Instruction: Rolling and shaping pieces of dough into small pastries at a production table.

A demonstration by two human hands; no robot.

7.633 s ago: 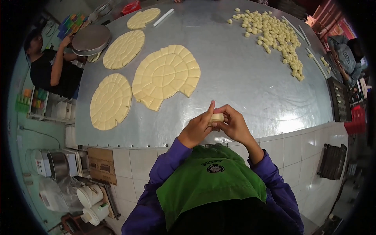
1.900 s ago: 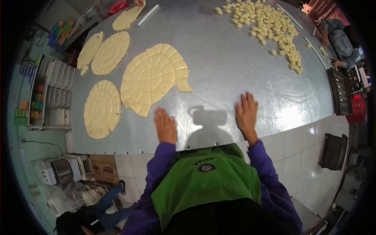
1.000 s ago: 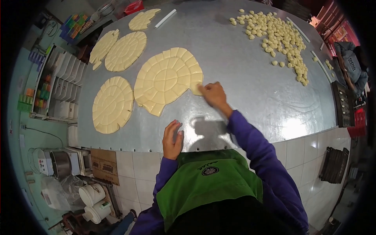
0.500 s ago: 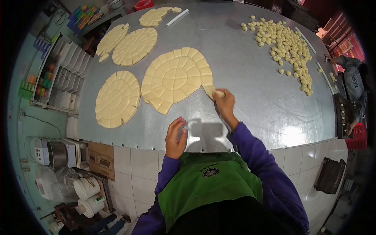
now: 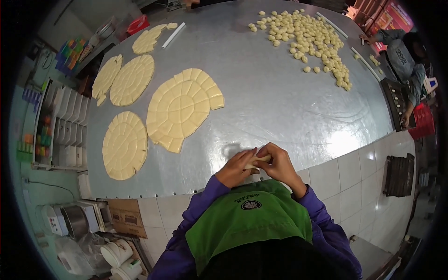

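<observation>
Close to the table's near edge, my left hand (image 5: 234,170) and my right hand (image 5: 280,164) meet around a small pale piece of dough (image 5: 257,161). Fingers of both hands close on it and partly cover it. Ahead and to the left lies a large flat round of dough (image 5: 181,108), scored into sections, its lower right side cut away. A smaller scored dough round (image 5: 125,145) lies beside it on the left. Farther back are another scored round (image 5: 132,80) and two partly cut dough sheets (image 5: 106,77) (image 5: 147,39).
Many small dough balls (image 5: 308,39) cover the far right of the metal table (image 5: 261,93). White rods lie at the back left (image 5: 173,35) and right (image 5: 366,65). A co-worker (image 5: 401,56) reaches over a dark tray (image 5: 393,100) at the right edge.
My right hand has brought a piece of dough from the large round's right edge back to my left hand. Both hands now hold it. The view has shifted rightward.
</observation>
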